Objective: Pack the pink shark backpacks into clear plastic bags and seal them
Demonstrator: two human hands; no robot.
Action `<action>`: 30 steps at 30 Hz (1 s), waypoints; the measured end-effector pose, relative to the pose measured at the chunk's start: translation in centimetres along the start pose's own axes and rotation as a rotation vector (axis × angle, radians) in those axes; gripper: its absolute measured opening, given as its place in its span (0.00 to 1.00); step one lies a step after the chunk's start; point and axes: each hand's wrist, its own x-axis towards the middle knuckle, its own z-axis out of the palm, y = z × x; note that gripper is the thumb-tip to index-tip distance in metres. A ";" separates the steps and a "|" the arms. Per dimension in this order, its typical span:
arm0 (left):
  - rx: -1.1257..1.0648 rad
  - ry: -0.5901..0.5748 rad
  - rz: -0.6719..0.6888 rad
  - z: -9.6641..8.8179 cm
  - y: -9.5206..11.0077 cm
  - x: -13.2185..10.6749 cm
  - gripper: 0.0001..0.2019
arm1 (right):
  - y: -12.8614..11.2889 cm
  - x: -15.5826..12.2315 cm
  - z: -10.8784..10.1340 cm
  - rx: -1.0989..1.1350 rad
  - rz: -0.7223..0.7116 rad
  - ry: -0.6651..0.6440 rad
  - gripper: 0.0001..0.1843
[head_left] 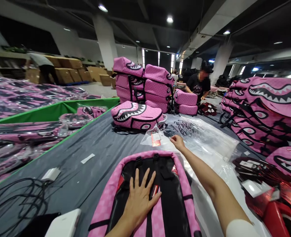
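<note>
A pink backpack (106, 200) with a black back panel and straps lies face down on the grey table in front of me. My left hand (139, 197) rests flat on its back panel, fingers spread, holding nothing. My right hand (177, 142) reaches forward beyond the backpack's top, its fingers curled on the edge of a clear plastic bag (204, 138) spread on the table. A small red and white tag (156, 139) in clear wrap lies just left of that hand.
Pink shark-mouth backpacks lie ahead (137, 116), stacked behind (145, 84) and piled at right (264, 115). Bagged backpacks (24, 131) cover the left. A person in black (198, 85) works at the far end. Red tags (266, 184), black cords (14, 200) and a white phone (64, 225) are nearby.
</note>
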 end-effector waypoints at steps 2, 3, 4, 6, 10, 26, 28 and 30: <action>0.019 0.049 0.021 0.6 -0.3 0.0 0.37 | 2.3 1.8 2.4 -0.068 0.083 -0.034 0.06; 0.027 0.069 0.034 0.8 -0.4 0.0 0.37 | 3.4 2.2 3.4 -0.107 0.127 -0.050 0.06; 0.031 0.084 0.044 0.9 -0.4 0.0 0.37 | 4.3 2.3 4.2 -0.146 0.167 -0.066 0.07; 0.034 0.100 0.050 0.9 -0.4 0.1 0.37 | 5.7 2.4 5.0 -0.216 0.226 -0.094 0.09; 0.035 0.106 0.032 0.7 -0.2 0.1 0.37 | 6.4 3.7 3.0 -0.348 0.258 -0.082 0.10; -0.095 0.311 0.102 1.1 -0.4 0.8 0.28 | -9.7 2.7 -14.9 -0.801 -0.539 0.002 0.15; -0.314 0.276 0.135 -0.4 0.7 1.4 0.22 | -11.3 -0.5 -17.5 -0.788 -0.679 0.024 0.18; -0.744 0.183 0.096 -2.6 3.1 2.3 0.21 | -11.9 -4.7 -19.8 -0.736 -0.814 0.038 0.19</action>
